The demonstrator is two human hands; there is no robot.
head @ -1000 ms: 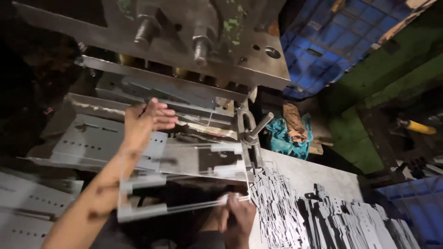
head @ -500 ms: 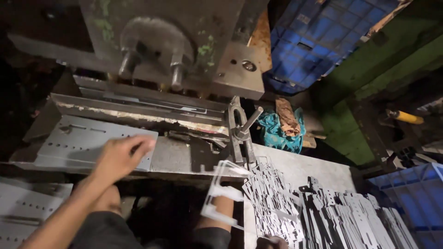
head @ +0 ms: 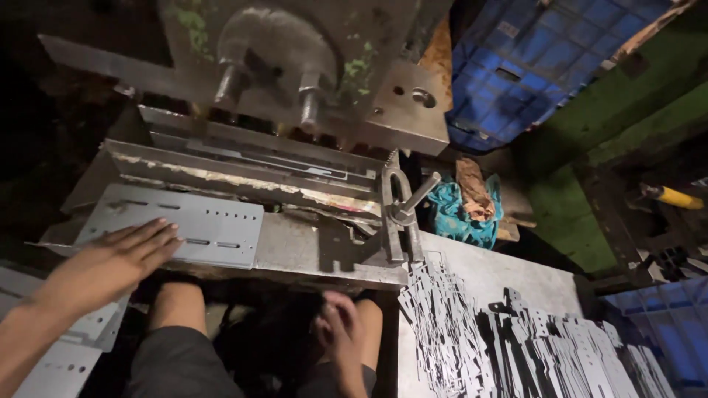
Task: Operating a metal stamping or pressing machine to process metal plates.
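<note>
Flatly, fingers (head: pixel 151 239) press perforated sheet (head: pixel 199 228).

Left hand (head: pixel 110 262) flat, fingers extended, palm down; right hand (head: pixel 341 335) low, blurred, fingers loosely curled.

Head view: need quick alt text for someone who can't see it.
A person's left hand lies flat on a perforated metal sheet on the bed of a press machine. The right hand hangs low, empty, beside a table heaped with punched metal pieces.
</note>
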